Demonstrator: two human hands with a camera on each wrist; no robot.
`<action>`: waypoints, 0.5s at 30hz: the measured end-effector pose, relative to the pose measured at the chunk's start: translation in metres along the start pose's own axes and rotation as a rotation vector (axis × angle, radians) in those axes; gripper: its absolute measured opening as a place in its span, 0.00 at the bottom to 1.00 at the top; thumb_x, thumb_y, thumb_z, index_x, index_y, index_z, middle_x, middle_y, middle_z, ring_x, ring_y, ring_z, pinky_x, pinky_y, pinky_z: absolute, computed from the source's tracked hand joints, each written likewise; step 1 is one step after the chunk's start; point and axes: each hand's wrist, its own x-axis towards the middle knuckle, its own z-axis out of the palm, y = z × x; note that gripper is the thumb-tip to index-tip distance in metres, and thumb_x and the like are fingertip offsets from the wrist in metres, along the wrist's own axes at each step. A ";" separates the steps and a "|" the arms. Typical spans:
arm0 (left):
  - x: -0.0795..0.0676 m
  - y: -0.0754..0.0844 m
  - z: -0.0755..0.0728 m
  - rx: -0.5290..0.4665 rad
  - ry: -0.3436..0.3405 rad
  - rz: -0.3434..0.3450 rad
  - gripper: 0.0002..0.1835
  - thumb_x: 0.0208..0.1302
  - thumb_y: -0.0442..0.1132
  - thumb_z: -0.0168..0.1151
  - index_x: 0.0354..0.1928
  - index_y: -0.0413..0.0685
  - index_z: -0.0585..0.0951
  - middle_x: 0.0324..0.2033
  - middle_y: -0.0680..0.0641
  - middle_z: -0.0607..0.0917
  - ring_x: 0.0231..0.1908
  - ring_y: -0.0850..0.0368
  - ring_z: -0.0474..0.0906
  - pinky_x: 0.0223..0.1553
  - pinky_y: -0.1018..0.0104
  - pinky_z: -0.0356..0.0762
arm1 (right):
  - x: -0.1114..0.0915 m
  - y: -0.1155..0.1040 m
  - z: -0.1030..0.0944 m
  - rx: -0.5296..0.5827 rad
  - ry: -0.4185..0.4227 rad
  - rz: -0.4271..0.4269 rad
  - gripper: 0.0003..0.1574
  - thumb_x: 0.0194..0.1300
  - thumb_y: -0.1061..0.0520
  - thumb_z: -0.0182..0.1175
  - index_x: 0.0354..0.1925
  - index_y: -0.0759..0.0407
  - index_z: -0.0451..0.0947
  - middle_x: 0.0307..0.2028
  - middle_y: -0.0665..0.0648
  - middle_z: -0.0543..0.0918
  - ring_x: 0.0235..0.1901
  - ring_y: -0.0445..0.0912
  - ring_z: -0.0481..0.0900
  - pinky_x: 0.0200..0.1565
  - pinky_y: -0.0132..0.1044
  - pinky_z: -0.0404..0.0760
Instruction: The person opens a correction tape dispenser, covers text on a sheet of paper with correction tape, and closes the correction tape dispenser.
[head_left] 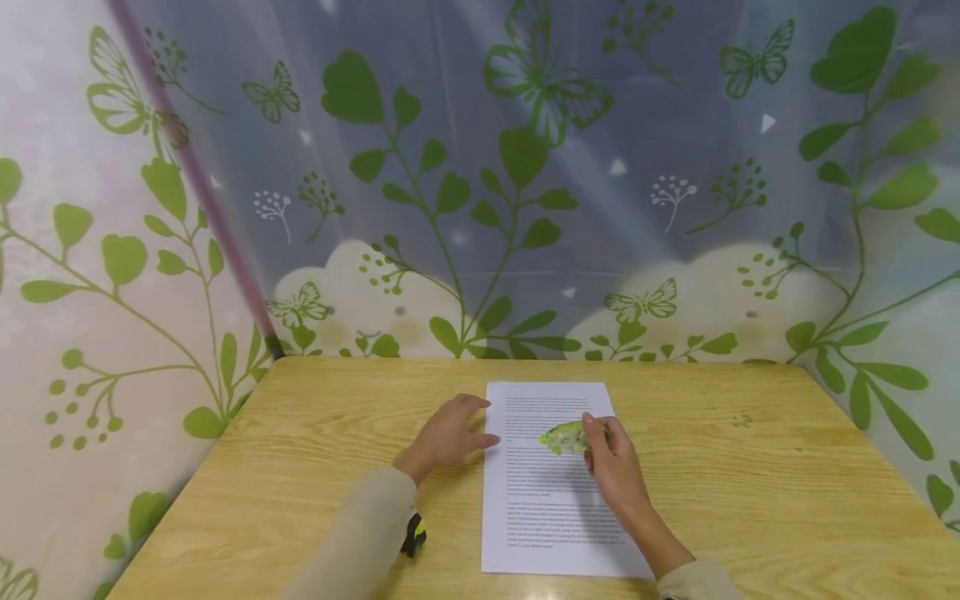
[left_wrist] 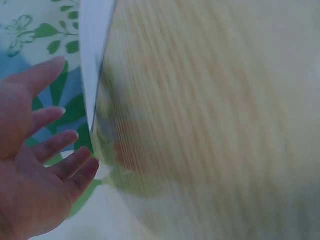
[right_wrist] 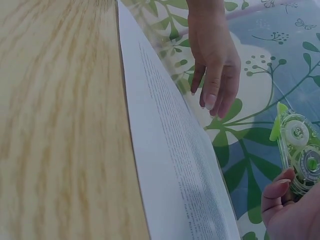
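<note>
In the head view's lower centre, the person's right hand (head_left: 619,475) pinches a green, clear-cased tape dispenser (head_left: 565,437) above 1 printed sheet (head_left: 494,508) on a wooden table (head_left: 750,500). To its left, the left hand (head_left: 447,433) has its fingers apart at the sheet's left edge; contact cannot be told. At right in the right wrist view, the dispenser shows 2 reels (right_wrist: 298,132).
</note>
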 end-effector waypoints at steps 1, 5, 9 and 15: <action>0.001 -0.002 0.000 0.056 -0.016 0.018 0.34 0.60 0.53 0.66 0.64 0.43 0.72 0.63 0.41 0.70 0.63 0.42 0.65 0.61 0.49 0.62 | 0.000 0.000 -0.001 0.002 0.001 -0.003 0.30 0.72 0.35 0.43 0.45 0.62 0.69 0.21 0.56 0.68 0.20 0.44 0.65 0.25 0.33 0.65; 0.004 -0.006 -0.002 0.198 -0.074 0.077 0.39 0.59 0.60 0.64 0.67 0.46 0.70 0.67 0.41 0.66 0.65 0.39 0.60 0.62 0.45 0.58 | 0.001 0.003 -0.003 -0.004 0.012 -0.001 0.31 0.72 0.34 0.43 0.44 0.60 0.69 0.21 0.56 0.68 0.20 0.44 0.65 0.25 0.33 0.66; 0.007 -0.010 -0.003 0.260 -0.122 0.101 0.43 0.57 0.66 0.60 0.68 0.48 0.67 0.69 0.42 0.62 0.68 0.38 0.54 0.63 0.43 0.54 | 0.001 0.006 -0.005 -0.011 0.017 0.013 0.31 0.71 0.33 0.42 0.44 0.59 0.69 0.22 0.56 0.68 0.21 0.44 0.65 0.25 0.33 0.66; 0.011 -0.018 -0.001 0.335 -0.152 0.139 0.47 0.56 0.68 0.59 0.72 0.48 0.61 0.72 0.42 0.56 0.70 0.40 0.48 0.64 0.42 0.51 | 0.000 0.008 -0.007 0.004 0.019 0.022 0.31 0.71 0.33 0.43 0.44 0.60 0.69 0.23 0.57 0.69 0.21 0.44 0.64 0.25 0.33 0.65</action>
